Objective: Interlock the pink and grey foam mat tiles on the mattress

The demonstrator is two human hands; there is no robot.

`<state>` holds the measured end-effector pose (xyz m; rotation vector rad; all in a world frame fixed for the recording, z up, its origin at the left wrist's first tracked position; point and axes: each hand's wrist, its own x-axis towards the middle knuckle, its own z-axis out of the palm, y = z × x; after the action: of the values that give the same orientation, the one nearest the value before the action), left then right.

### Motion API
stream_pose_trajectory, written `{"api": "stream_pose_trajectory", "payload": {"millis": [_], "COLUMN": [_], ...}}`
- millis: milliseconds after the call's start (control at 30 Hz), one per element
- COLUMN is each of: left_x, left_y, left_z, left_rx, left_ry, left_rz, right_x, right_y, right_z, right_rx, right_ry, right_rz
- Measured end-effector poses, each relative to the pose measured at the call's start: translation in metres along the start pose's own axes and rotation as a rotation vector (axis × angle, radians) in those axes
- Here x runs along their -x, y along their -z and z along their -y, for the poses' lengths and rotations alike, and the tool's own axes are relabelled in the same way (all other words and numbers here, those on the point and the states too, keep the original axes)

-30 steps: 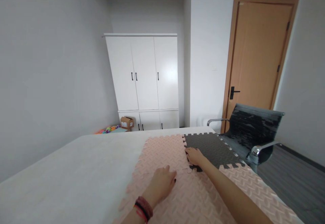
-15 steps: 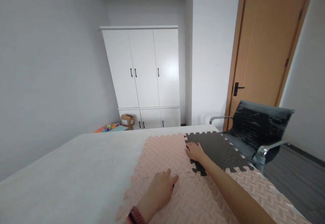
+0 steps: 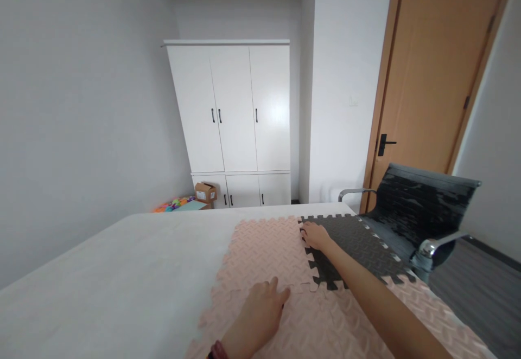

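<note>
While I watch remotely, my hands press foam mats.
Left hand (image 3: 264, 307): flat, fingers together on pink mat (image 3: 266, 250); wrist cropped.
Right hand (image 3: 315, 235): spread, fingertips indistinct, on dark mat (image 3: 358, 245) beside pink mat.

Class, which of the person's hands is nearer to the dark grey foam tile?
Right. The right hand rests on the dark grey foam tile at its toothed edge; the left hand lies apart on a pink tile.

Probably a home bedroom: white wardrobe (image 3: 236, 126), wooden door (image 3: 431, 88), bed (image 3: 101, 272), toys (image 3: 173, 205) in the corner.

no readable text, label on cardboard box (image 3: 205, 192) too small
</note>
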<state>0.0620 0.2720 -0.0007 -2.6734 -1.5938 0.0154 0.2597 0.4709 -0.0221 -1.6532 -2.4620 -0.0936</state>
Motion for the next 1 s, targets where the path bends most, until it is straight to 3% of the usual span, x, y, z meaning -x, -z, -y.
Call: {"api": "stream_pose_trajectory", "payload": {"millis": [200,467,667,800,900,1000], "left_x": [-0.004,-0.005,-0.016,-0.019,-0.011,0.004], "left_y": [0.004,0.006,0.008,0.009,0.019,0.023], "left_z": [0.002,0.005,0.010,0.006,0.004,0.027], "left_rx": [0.069,0.058,0.032,0.054,0.080,0.239], "left_ry": [0.036,-0.003,0.028,0.012,0.009,-0.041], "left_rz": [0.142,0.127,0.294,0.259,0.188,0.099], "right_x": [-0.012,-0.040,-0.060,-0.064,-0.063,-0.042], "right_y": [-0.018,-0.011,-0.028,-0.043,-0.041,-0.028], "right_z": [-0.001,-0.003,0.002,-0.007,-0.021,-0.055], "right_rx": [-0.029,-0.024,-0.071,-0.165,-0.279,-0.388], "right_ry": [-0.005,-0.038,-0.033,-0.028,-0.022,-0.057], "right_rz": [-0.024,0.011,-0.050,-0.046,-0.026,-0.066]}}
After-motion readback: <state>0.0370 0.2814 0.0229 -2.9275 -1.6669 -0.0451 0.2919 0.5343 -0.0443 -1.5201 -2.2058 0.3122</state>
